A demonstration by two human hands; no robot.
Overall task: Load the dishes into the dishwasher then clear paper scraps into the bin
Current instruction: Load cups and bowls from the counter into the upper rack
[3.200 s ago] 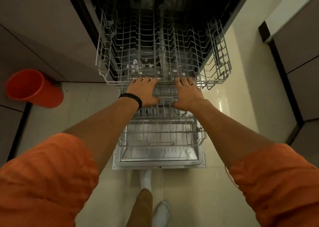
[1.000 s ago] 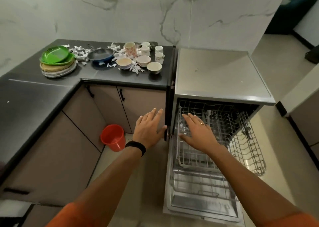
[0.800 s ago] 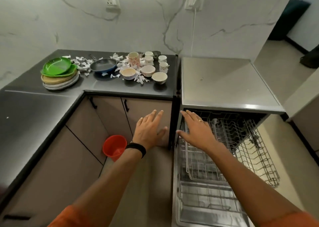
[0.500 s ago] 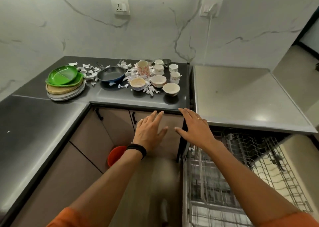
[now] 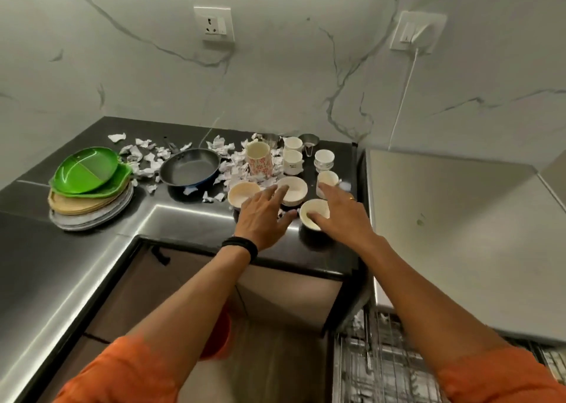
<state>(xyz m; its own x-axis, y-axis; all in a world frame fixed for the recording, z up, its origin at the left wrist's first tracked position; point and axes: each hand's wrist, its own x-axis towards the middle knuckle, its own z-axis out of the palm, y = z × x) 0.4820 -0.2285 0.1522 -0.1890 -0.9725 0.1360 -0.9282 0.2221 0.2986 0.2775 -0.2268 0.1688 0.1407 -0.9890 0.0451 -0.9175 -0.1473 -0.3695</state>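
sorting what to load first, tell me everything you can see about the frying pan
The frying pan is round and shallow, with a dark, non-stick-looking inside and a blue outer wall along its near edge. It looks empty and sits flat on the black countertop, between the plate stack and the floral mug. A dark handle seems to point back-left toward the wall. Paper scraps lie around it, some against its rim.
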